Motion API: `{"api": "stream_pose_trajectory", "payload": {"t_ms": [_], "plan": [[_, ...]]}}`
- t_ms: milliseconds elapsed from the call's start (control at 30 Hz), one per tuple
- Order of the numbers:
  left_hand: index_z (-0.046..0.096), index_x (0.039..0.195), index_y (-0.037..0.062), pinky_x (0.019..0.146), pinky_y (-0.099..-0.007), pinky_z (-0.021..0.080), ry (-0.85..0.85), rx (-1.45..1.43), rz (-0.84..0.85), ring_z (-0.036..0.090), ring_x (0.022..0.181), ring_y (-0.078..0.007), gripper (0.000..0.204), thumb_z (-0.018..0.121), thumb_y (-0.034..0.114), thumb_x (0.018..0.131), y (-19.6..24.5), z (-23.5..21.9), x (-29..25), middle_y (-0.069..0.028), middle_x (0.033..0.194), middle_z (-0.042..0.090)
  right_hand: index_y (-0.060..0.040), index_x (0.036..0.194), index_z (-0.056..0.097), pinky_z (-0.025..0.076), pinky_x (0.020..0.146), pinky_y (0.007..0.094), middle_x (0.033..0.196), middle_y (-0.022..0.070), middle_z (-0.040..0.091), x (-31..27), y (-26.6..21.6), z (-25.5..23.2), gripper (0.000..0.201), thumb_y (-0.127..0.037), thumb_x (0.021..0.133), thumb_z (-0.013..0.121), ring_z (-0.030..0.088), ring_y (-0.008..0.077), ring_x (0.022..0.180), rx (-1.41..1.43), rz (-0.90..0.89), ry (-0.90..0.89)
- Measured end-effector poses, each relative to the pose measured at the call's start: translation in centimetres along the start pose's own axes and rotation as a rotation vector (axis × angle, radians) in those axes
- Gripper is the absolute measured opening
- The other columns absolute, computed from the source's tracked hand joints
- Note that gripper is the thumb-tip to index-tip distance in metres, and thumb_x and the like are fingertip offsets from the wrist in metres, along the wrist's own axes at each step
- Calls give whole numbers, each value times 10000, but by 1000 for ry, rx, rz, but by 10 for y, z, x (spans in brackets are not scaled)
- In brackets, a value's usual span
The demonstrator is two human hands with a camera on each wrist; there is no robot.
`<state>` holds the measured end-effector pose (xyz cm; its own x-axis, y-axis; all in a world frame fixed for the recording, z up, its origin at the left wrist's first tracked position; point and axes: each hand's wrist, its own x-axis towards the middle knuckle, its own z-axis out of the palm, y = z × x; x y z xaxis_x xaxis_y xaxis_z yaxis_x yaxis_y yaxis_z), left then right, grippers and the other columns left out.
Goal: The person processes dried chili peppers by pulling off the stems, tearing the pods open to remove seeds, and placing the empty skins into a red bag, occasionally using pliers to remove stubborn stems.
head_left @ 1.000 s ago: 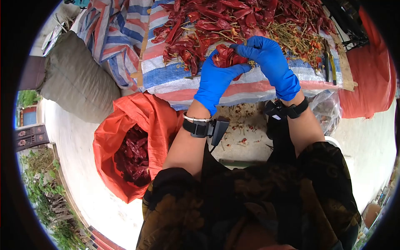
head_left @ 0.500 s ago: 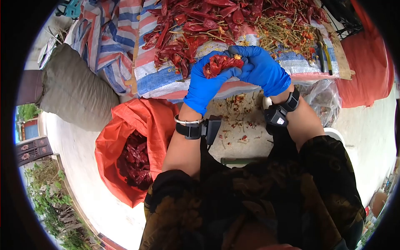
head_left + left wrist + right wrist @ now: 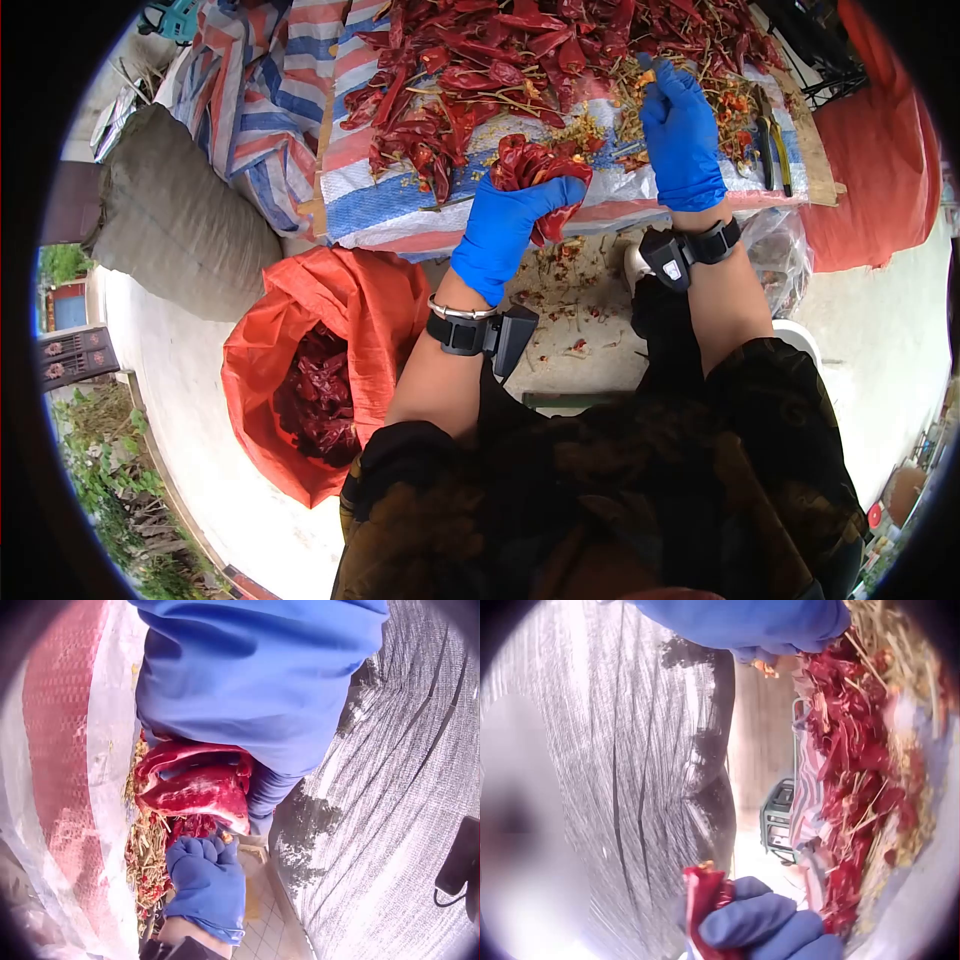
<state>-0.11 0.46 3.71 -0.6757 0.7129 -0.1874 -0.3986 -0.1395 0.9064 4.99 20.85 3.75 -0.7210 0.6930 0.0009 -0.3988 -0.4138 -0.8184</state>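
Outdoor-looking pale floor [image 3: 185, 400] surrounds the place where I stand, and a striped sheet [image 3: 370, 205] in red, white and blue covers the counter before the seated person. On the sheet lies a big heap of dried red peppers [image 3: 510, 50], with thin stems [image 3: 628, 105] and yellow seeds [image 3: 580, 135] scattered near it.

With the left hand [image 3: 503, 225], in a blue glove, the person grips dark red pepper [image 3: 520, 160] above the front edge of the counter, the thumb pressed against it; whether it is one piece or several, I cannot tell. The right hand [image 3: 682, 135], also gloved, has its fingers bent and pinches a small orange piece [image 3: 648, 77] close to the stems; I cannot tell whether this hand touches them.

Right of it lies a tool with black and yellow handles [image 3: 767, 150]. An open red sack [image 3: 395, 300] stands beside the left forearm, with more peppers [image 3: 320, 390] inside. On the right wrist device [image 3: 668, 257] is one white mark, too small for reading.
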Motion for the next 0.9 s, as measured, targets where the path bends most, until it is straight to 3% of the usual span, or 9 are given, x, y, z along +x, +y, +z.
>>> {"api": "stream_pose_trajectory", "payload": {"t_ms": [67, 133, 167, 267, 333, 433, 533, 700, 900], "plan": [[597, 954, 25, 704, -241, 479, -4, -80, 11, 587, 771, -115, 279, 701, 70, 699, -6, -5, 2, -42, 866, 622, -7, 974, 592, 273, 496, 190, 719, -25, 512, 10, -8, -12, 174, -116, 844, 555, 324, 36, 555, -27, -57, -21], [598, 957, 24, 724, -243, 477, 9, -153, 23, 590, 786, -125, 251, 680, 80, 726, -11, -17, 2, -50, 877, 621, -53, 1011, 605, 402, 600, 219, 779, 6, 569, 13, -2, -11, 234, -186, 819, 598, 506, 93, 677, -674, -345, -51], [585, 984, 21, 755, -270, 477, 5, -331, 11, 586, 830, -142, 249, 652, 95, 756, -10, -25, 6, -62, 918, 613, -53, 1011, 605, 402, 600, 219, 779, 6, 569, 15, 3, -14, 234, -186, 819, 598, 506, 93, 677, -668, -338, -57], [550, 1045, 18, 810, -334, 471, 16, -598, 71, 571, 913, -174, 259, 594, 112, 808, 8, -32, 8, -81, 998, 591, -104, 1095, 583, 440, 806, 333, 1035, 140, 551, 16, 12, -15, 394, -179, 718, 670, 548, 276, 939, -1481, -636, -54], [503, 1107, 30, 855, -405, 459, 59, -709, 161, 547, 952, -190, 304, 571, 133, 829, 14, -44, 11, -80, 1048, 567, -102, 1096, 581, 441, 807, 336, 1047, 142, 544, 11, 14, -1, 398, -171, 714, 670, 542, 282, 949, -1502, -701, -54], [517, 1077, 35, 850, -387, 464, 99, -722, 233, 553, 903, -179, 272, 572, 131, 829, 17, -70, 14, -63, 999, 576, -110, 1107, 572, 449, 773, 338, 1007, 121, 559, 1, 26, 19, 388, -146, 728, 650, 549, 272, 895, -1425, -845, -134], [532, 1043, 31, 850, -362, 456, 280, -721, 329, 553, 873, -160, 240, 574, 132, 829, 18, -89, 17, -52, 965, 576, -139, 1107, 570, 450, 696, 338, 873, 89, 572, -19, 43, 39, 352, -120, 758, 611, 544, 248, 756, -1176, -578, -436], [535, 1039, 14, 854, -343, 441, 536, -718, 397, 556, 872, -175, 237, 567, 120, 830, 24, -100, 14, -70, 965, 575, -175, 1176, 523, 448, 680, 370, 878, 114, 569, -45, 65, 76, 407, -188, 776, 595, 551, 265, 765, -1334, -559, -631], [531, 1045, 10, 818, -324, 454, 550, -663, 435, 549, 900, -182, 250, 573, 125, 828, 21, -104, 12, -82, 1002, 562, -191, 1207, 495, 435, 654, 368, 884, 109, 555, -61, 103, 92, 468, -232, 752, 595, 527, 288, 729, -1503, -881, -778]]}}
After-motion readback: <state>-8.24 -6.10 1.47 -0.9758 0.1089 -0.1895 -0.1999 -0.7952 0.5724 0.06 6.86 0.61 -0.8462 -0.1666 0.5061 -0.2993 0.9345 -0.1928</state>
